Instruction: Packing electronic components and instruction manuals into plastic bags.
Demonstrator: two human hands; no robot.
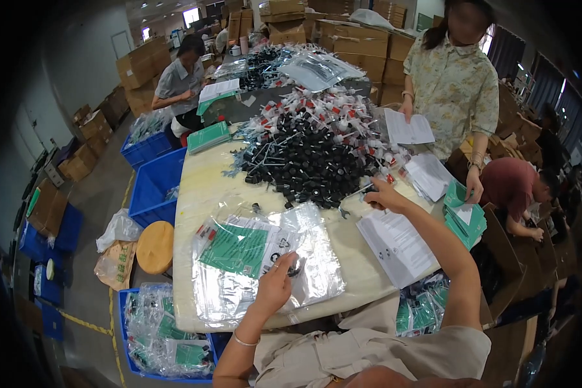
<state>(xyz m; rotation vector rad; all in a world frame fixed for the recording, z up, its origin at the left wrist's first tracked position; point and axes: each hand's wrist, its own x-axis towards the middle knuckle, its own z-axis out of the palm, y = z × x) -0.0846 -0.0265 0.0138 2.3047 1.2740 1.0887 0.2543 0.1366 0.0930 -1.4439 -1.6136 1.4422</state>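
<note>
My left hand (277, 283) grips the near edge of a clear plastic bag (313, 284) on the table, with its thumb on top. A green card (236, 249) with a white printed part lies in or on the bag, and small red and black parts show around it. Beside my thumb is a dark round part, partly hidden by the hand. My right hand (388, 196) is at the right edge of the heap, fingers bent around the end of a slim silver wrench (357, 192). Black knob-like parts (317, 161) fill the near side of this heap.
White leaflets (398, 246) lie under my right forearm. Green cards (464, 223) are at the right, by a co-worker's hand. A green booklet stack (208, 137) stands at the far left. Blue bins (155, 187) and a round stool (155, 247) flank the table's left side.
</note>
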